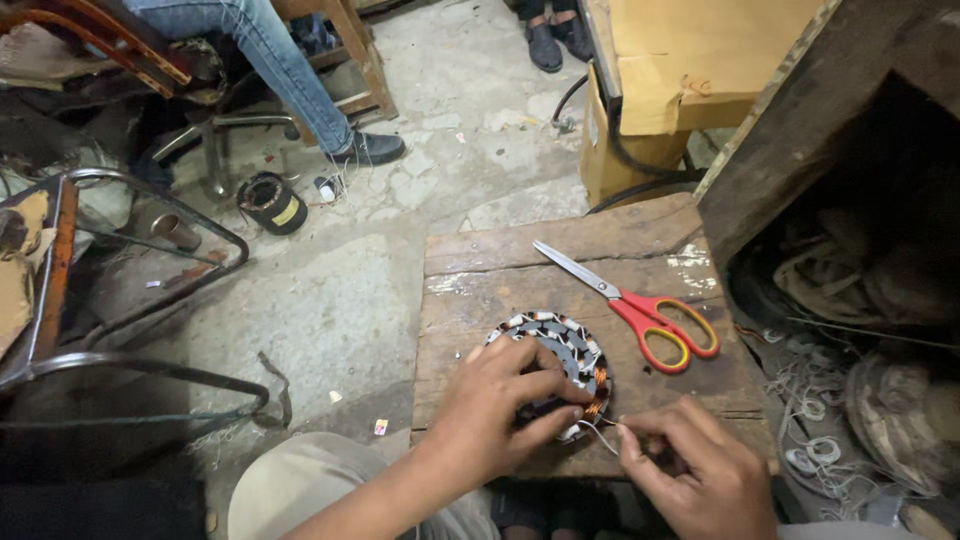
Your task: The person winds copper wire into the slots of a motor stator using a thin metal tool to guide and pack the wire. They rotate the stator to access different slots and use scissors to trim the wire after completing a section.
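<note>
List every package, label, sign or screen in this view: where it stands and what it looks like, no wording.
Cardboard box: top right, on the floor behind the wooden board; tan, rectangular, flaps folded, black cable beside it.
Yellow label: on the side of a dark round coil part standing on the floor at left; small, rectangular.
Small paper scrap: on the floor beside the board's near left corner; pale, with colour marks.
No signs or screens visible.

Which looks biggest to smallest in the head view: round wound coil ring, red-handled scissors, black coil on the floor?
1. Red-handled scissors, longest.
2. Round wound coil ring, partly under the left hand.
3. Black coil on the floor, farther away, so unsure.
</note>
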